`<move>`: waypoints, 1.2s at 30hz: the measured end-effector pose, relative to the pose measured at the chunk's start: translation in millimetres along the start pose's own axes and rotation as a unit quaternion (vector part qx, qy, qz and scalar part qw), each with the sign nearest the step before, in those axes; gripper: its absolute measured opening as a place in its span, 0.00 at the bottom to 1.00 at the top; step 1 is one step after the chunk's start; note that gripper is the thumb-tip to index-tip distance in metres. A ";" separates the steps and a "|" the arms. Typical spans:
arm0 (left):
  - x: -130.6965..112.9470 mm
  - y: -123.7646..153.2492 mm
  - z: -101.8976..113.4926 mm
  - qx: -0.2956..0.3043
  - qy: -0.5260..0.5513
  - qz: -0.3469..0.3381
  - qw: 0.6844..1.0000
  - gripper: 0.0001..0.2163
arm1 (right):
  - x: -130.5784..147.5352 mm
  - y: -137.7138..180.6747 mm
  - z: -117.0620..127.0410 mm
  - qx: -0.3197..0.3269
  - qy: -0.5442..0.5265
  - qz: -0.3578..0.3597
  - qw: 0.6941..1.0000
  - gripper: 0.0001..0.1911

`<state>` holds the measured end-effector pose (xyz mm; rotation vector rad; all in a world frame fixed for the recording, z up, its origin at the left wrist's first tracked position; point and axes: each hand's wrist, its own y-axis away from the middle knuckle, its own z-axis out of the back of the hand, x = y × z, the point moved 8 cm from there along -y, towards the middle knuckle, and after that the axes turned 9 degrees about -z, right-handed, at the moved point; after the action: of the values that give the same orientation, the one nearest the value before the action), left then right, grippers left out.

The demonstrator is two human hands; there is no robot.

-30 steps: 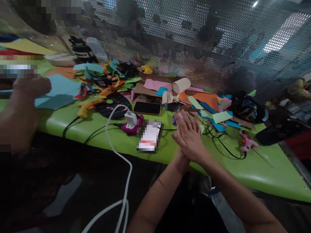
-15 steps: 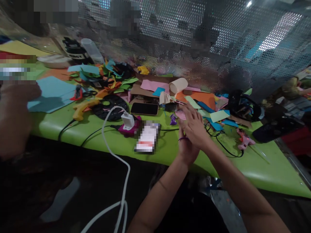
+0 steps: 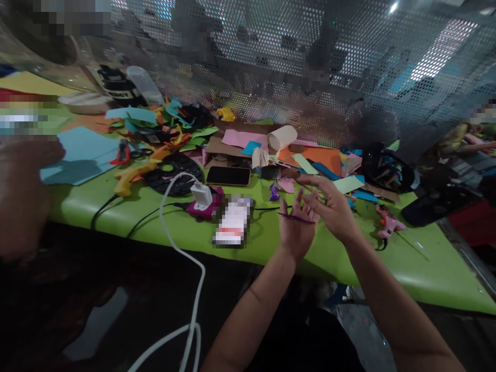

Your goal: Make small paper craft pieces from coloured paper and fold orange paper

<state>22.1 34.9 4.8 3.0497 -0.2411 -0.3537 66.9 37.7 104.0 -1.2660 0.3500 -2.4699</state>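
My left hand point(image 3: 296, 232) is raised over the front edge of the green table point(image 3: 406, 268), palm up with the fingers apart. A thin rolled purple paper strip point(image 3: 296, 218) lies across its palm. My right hand point(image 3: 335, 209) hovers just to the right with its fingers spread, the lower fingertips close to the strip's right end. I cannot tell if they touch it. A small purple folded piece point(image 3: 274, 192) sits on the table just beyond my left hand.
Coloured paper scraps point(image 3: 325, 173), a paper roll point(image 3: 282, 137), a black phone point(image 3: 228, 175), a second phone point(image 3: 232, 222), a white charger point(image 3: 201, 195) with cable, a yellow glue gun point(image 3: 129, 174) and a pink glue gun point(image 3: 389, 225) litter the table. Another person's arm point(image 3: 23, 196) is at left. A perforated metal screen point(image 3: 271, 62) backs the table.
My palms were pressed together, sliding over each other. They have now parted, and the thin purple strip shows on my left palm.
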 end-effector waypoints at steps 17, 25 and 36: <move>1.6 -5.3 -6.4 0.042 -0.189 -0.025 0.981 0.29 | -43.6 25.3 7.8 0.007 -0.189 -0.088 0.978 0.05; -45.3 -30.8 12.1 0.092 -0.785 -0.163 0.591 0.14 | -107.3 30.3 65.5 -0.134 -0.328 -0.187 0.916 0.14; -12.3 -30.0 18.6 0.158 -0.937 -0.132 0.284 0.12 | -133.4 45.4 35.1 -0.088 -0.345 -0.244 0.902 0.13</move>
<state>10.3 65.6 -13.0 0.7022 0.2264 -3.5416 176.6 48.5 9.5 -2.4319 0.0647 -2.1544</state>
